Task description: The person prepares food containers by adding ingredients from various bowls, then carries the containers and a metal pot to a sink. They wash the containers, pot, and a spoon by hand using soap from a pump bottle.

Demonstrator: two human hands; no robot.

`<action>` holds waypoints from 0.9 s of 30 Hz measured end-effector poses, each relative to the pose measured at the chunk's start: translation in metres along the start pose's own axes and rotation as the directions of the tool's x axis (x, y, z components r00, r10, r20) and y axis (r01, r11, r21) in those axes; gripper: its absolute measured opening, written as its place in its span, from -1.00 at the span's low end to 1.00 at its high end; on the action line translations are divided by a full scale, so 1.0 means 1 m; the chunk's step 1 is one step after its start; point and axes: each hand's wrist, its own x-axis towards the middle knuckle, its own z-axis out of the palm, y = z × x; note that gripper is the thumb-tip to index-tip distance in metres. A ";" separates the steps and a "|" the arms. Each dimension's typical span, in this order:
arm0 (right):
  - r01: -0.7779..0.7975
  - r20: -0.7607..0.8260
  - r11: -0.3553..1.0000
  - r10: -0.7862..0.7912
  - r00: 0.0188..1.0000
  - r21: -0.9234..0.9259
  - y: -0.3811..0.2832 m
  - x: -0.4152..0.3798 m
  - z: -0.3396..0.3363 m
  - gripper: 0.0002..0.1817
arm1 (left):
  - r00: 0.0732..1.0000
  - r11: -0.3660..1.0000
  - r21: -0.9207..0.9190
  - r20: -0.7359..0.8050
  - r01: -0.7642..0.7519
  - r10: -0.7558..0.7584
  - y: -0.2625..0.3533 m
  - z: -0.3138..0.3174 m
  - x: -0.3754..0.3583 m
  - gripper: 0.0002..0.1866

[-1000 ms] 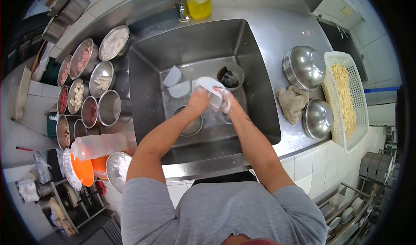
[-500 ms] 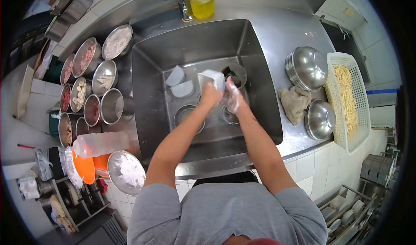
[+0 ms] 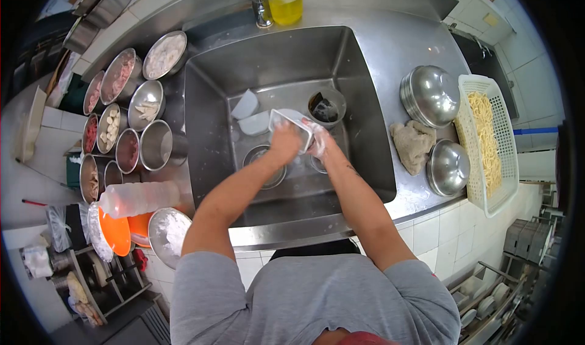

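Over the sink (image 3: 210, 101), a white plastic container (image 3: 294, 114) is tilted with its rim toward me. My left hand (image 3: 285, 141) is closed at its near-left rim, the fingers partly blurred and hidden. My right hand (image 3: 319, 139), covered in suds, is wrapped round the container's right side. To the left, two white containers (image 3: 245, 106) lie on the sink floor. A clear round bowl (image 3: 341, 104) beyond my right hand holds a dark scrubber (image 3: 323, 108) with foam. Below my forearms sits a round metal-rimmed bowl (image 3: 273, 179), partly covered.
Metal bowls of meat and other food (image 3: 120, 77) crowd the left counter beside a clear bottle (image 3: 140, 199). On the right are stacked steel bowls (image 3: 429, 95), a grey cloth (image 3: 412, 147) and a noodle basket (image 3: 509, 138). A faucet (image 3: 261, 10) and yellow soap jar (image 3: 285, 3) stand behind.
The white container has moved slightly left and nearer, and its open rim has turned toward me. My right hand has moved away from the scrubber bowl, whose contents now show.
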 end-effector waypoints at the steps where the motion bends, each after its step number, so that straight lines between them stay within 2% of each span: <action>1: -0.060 -0.003 0.998 0.059 0.998 -0.029 0.000 0.002 -0.009 -0.49 | 0.998 0.994 -0.086 0.000 0.066 -0.067 0.013 -0.001 -0.001 -0.79; 3: -0.172 -0.012 0.981 0.172 0.985 -0.087 -0.006 0.000 -0.019 -0.42 | 0.985 0.943 -0.291 -0.012 0.162 -0.173 0.020 0.000 0.005 -0.83; 4: -0.067 -0.104 0.974 0.045 0.994 -0.218 -0.007 -0.002 -0.017 -0.26 | 0.975 0.899 -0.390 -0.010 0.202 -0.223 0.020 0.000 0.006 -0.86; 5: -0.041 -0.127 0.982 0.017 0.992 -0.183 -0.005 -0.005 -0.015 -0.25 | 0.923 0.688 -0.646 0.069 0.330 -0.378 0.011 -0.001 0.011 -0.82; 6: -0.016 -0.153 0.988 -0.008 0.988 -0.151 -0.006 -0.019 -0.001 -0.24 | 0.849 0.388 -0.824 0.194 0.412 -0.491 -0.004 -0.022 0.019 -0.79; 7: 0.013 -0.177 0.993 -0.034 0.984 -0.119 -0.009 -0.035 0.012 -0.23 | 0.762 0.041 -0.899 0.344 0.435 -0.548 -0.013 -0.044 0.023 -0.75; 8: 0.004 0.079 1.000 -0.002 0.997 -0.018 -0.011 -0.051 0.021 -0.20 | 0.741 -0.322 -0.909 0.405 0.264 -0.536 -0.008 -0.066 0.022 -0.68; 11: 0.038 0.329 0.962 -0.129 0.935 0.270 0.010 -0.008 0.004 -0.24 | 0.779 0.223 -0.928 0.102 0.298 -0.619 0.025 -0.021 0.013 -0.55; 12: 0.044 0.262 0.953 -0.126 0.957 0.300 0.004 -0.004 -0.004 -0.34 | 0.870 0.377 -0.923 -0.119 0.081 -0.479 0.029 0.017 0.008 -0.47; 13: -0.021 0.262 0.967 -0.047 0.964 0.253 -0.003 -0.009 -0.003 -0.41 | 0.953 0.608 -0.793 -0.150 0.044 -0.265 0.028 0.000 -0.004 -0.50; 14: -0.087 0.257 0.973 0.030 0.966 0.213 -0.007 -0.014 -0.002 -0.48 | 0.993 0.787 -0.615 -0.115 -0.046 -0.032 0.021 -0.016 -0.019 -0.53; 15: -0.152 0.249 0.973 0.106 0.963 0.174 -0.010 -0.019 -0.001 -0.54 | 0.982 0.894 -0.410 -0.022 -0.182 0.190 0.018 -0.039 -0.029 -0.56; 16: -0.139 0.129 0.980 0.121 0.984 0.143 -0.008 -0.016 -0.004 -0.61 | 0.978 0.955 -0.291 0.171 -0.065 0.119 0.026 -0.055 -0.029 -0.63; 19: -0.278 0.100 0.953 0.290 0.952 -0.119 0.001 -0.007 -0.008 -0.62 | 0.936 0.934 0.086 -0.039 -0.347 0.351 0.003 -0.004 -0.043 -0.53; 20: -0.338 0.051 0.926 0.351 0.935 -0.168 0.006 0.007 -0.015 -0.57 | 0.945 0.967 -0.031 0.206 -0.254 0.255 -0.001 0.001 -0.036 -0.55; 23: -0.334 0.016 0.910 0.349 0.937 -0.245 0.008 0.000 -0.014 -0.37 | 0.958 0.991 -0.135 0.284 0.010 0.029 -0.018 -0.005 -0.044 -0.57; 24: -0.307 0.031 0.920 0.324 0.946 -0.245 0.008 -0.013 -0.003 -0.39 | 0.949 0.975 -0.215 0.316 0.055 0.017 -0.019 -0.010 -0.046 -0.51; 27: -0.197 0.344 0.959 0.258 0.903 -0.204 0.030 0.009 -0.012 -0.45 | 0.832 0.964 -0.174 0.550 0.201 -0.075 -0.031 0.006 -0.047 -0.45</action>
